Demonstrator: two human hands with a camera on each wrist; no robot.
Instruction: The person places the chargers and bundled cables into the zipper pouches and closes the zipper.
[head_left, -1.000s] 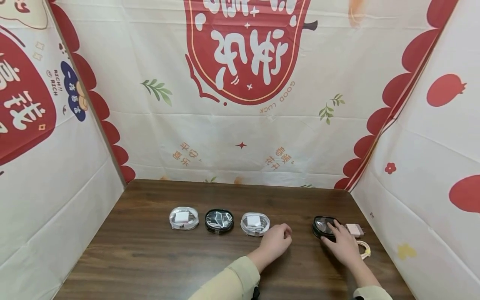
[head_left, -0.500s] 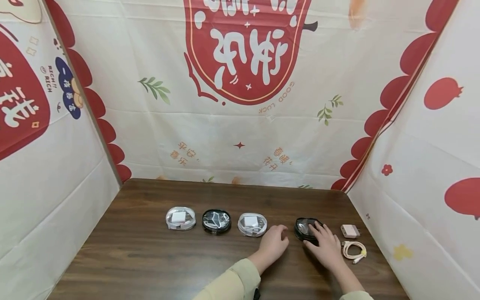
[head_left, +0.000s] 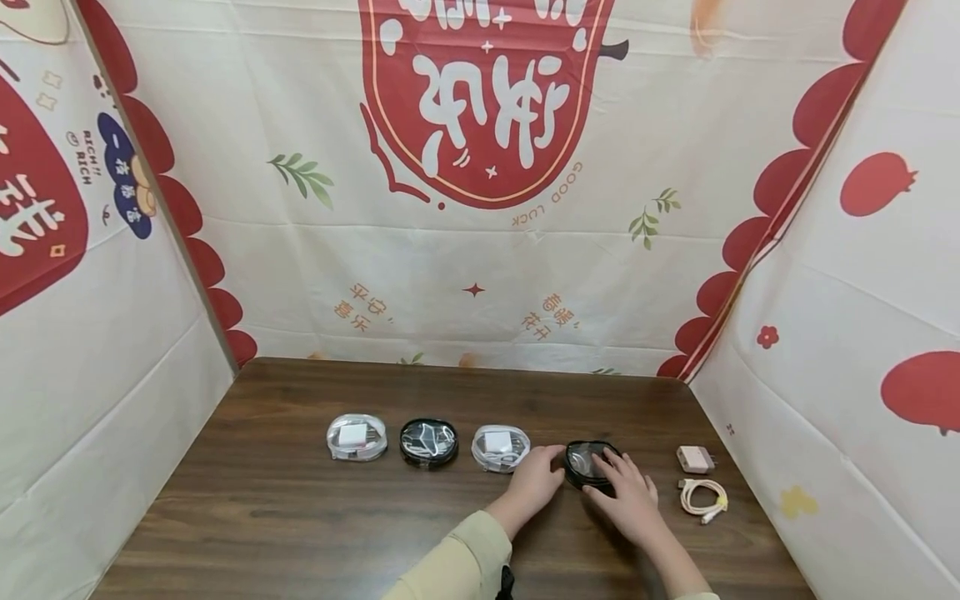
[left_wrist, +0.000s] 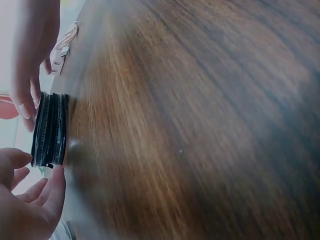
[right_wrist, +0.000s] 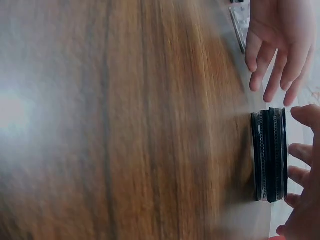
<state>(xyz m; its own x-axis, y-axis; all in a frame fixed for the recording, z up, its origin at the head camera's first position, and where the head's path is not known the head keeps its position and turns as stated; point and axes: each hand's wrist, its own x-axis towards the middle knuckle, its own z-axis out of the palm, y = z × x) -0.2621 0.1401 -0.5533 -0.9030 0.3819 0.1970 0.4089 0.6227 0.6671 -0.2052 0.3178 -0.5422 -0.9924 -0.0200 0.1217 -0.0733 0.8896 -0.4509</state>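
In the head view a black-rimmed oval zip case (head_left: pixel 581 458) with a clear top lies right of the table's middle. My right hand (head_left: pixel 630 505) rests spread fingers on its top, the thumb at its near side. At the case's left end is my left hand (head_left: pixel 529 484), fingers straight and parted, fingertips close to the rim. Both wrist views show the case edge-on: its zipped side (left_wrist: pixel 51 130) faces the left wrist camera, and in the right wrist view the left hand (right_wrist: pixel 282 47) points toward it.
Left of the hands stand a clear case (head_left: pixel 500 448) with a white charger inside, a black case (head_left: pixel 428 442), and another clear case (head_left: pixel 357 437), in a row. Toward the right lie a pinkish charger plug (head_left: pixel 695 459) and a coiled cable (head_left: pixel 703 498). Printed cloth walls surround the table (head_left: pixel 315 525).
My right hand has slid the black case leftward across the table, away from the plug and cable, up to my left hand. The left hand's fingers have opened out toward the case.
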